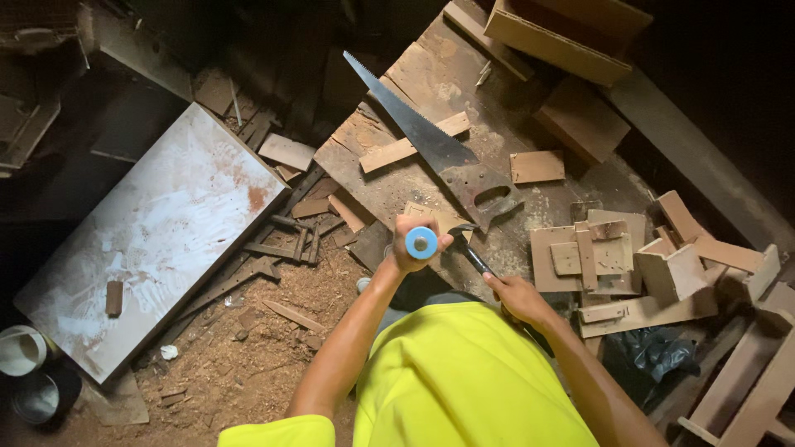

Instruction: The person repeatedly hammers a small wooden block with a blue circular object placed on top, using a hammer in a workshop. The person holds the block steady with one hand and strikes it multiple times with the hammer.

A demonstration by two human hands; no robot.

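Note:
My left hand (411, 245) grips a tool with a round blue butt (421, 242), held upright over a small piece of wood (437, 217) on the workbench (464, 108). My right hand (517, 296) holds the dark handle of a hammer (470, 251), whose head sits close to the blue tool. A hand saw (435, 145) lies flat on the bench just beyond both hands, blade pointing away to the upper left.
A white stained board (157, 232) leans at the left above sawdust and scrap strips. Many wood offcuts (629, 265) pile up at the right. Two tins (29, 372) stand at the lower left. A wooden box (563, 33) sits at the far edge.

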